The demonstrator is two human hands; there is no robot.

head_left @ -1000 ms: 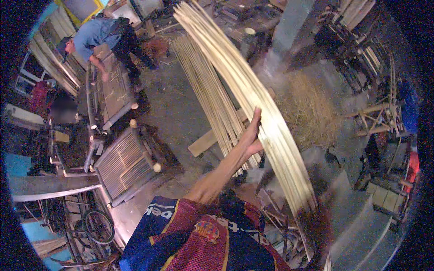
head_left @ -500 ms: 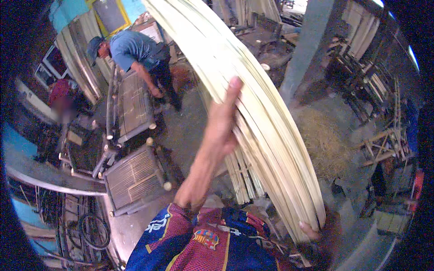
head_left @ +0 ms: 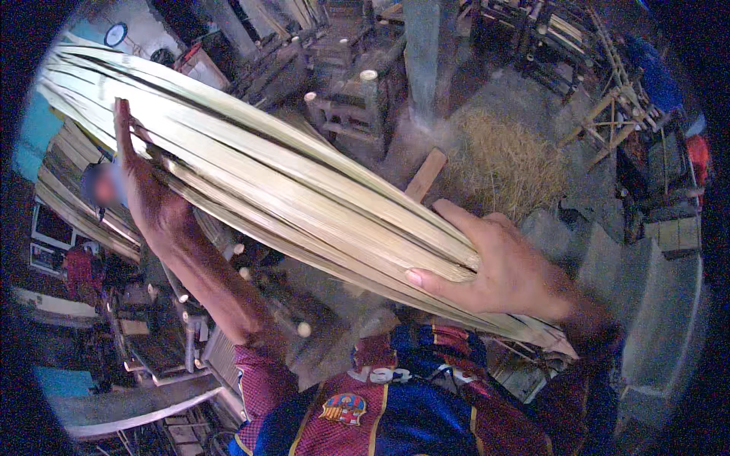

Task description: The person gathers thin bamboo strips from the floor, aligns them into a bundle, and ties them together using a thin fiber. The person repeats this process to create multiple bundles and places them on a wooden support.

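Observation:
A long bundle of pale split bamboo strips slants across the view from the upper left to the lower right. My left hand grips its near edge toward the far left end, thumb up against the strips and the other fingers mostly hidden behind. Close to the lower right end, my right hand wraps over the bundle with its thumb pressing the near side. Between the hands the strips bow a little, and dark gaps show among them.
Straw-like shavings lie heaped on the floor beyond a grey pillar. A bamboo chair frame stands behind the bundle, near a short wooden board. Bamboo furniture and a person in red are at left.
The bundle has swung from steep to a flatter slant, its far end going left. My left hand moved left with it; my right hand has come up into full view, gripping the near end.

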